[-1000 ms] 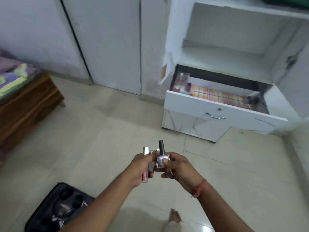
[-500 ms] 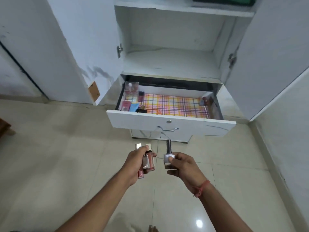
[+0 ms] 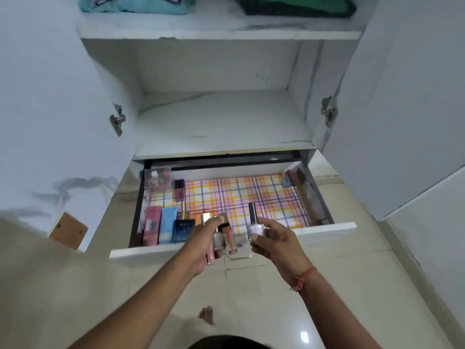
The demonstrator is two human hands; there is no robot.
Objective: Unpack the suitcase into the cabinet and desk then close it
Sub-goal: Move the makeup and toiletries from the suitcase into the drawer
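Observation:
My left hand (image 3: 201,241) grips a bunch of small cosmetic tubes and bottles (image 3: 218,239) over the front edge of the open white drawer (image 3: 327,229). My right hand (image 3: 275,239) pinches a pale lilac nail polish bottle (image 3: 254,226) with a dark cap, held upright just right of the left hand. The drawer has a pink and yellow checked liner (image 3: 251,192). A pink box (image 3: 152,224), a blue tube (image 3: 168,222) and a dark blue box (image 3: 183,229) stand at its front left. The suitcase is out of view.
The white cabinet's doors (image 3: 50,109) stand open on both sides. A bare shelf (image 3: 221,122) lies above the drawer. Folded teal (image 3: 136,3) and green clothes (image 3: 297,5) sit on the top shelf. A clear organiser (image 3: 157,178) is at the drawer's back left. Small items (image 3: 289,178) lie at its back right.
I have stepped up to the cabinet, so the drawer is now right under my hands. Both hands keep hold of the same cosmetics and have moved forward over the drawer front.

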